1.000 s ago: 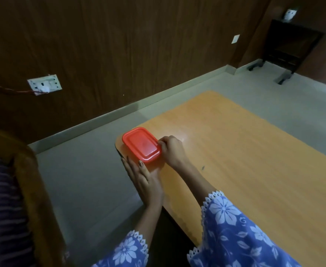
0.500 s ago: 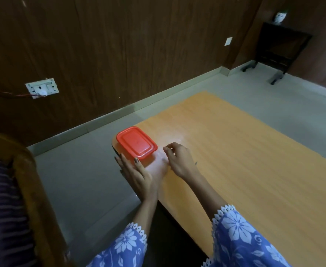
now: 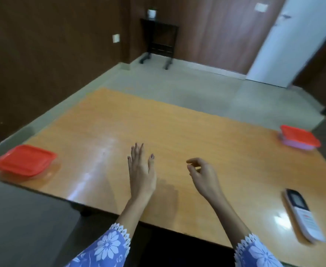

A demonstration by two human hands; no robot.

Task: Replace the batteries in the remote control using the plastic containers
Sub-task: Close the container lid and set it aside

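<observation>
Dark wood-panelled walls (image 3: 42, 54), grey floor (image 3: 196, 89), a black stand (image 3: 159, 39) and white door (image 3: 293, 41).

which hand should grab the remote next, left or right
Right, most likely. The remote lies at the table's right near edge, on the same side as the right hand; the left hand would have to cross over. Both hands are empty.

Open tabletop in the middle, things only at its edges

The orange table (image 3: 177, 128) lies bare across its centre and far side, where the left hand (image 3: 141, 170) and right hand (image 3: 203, 177) hover apart, holding nothing. One red-lidded container (image 3: 26, 160) sits at the left corner, another red-lidded container (image 3: 300, 137) at the far right edge, the remote control (image 3: 302, 215) near the right front edge.
</observation>
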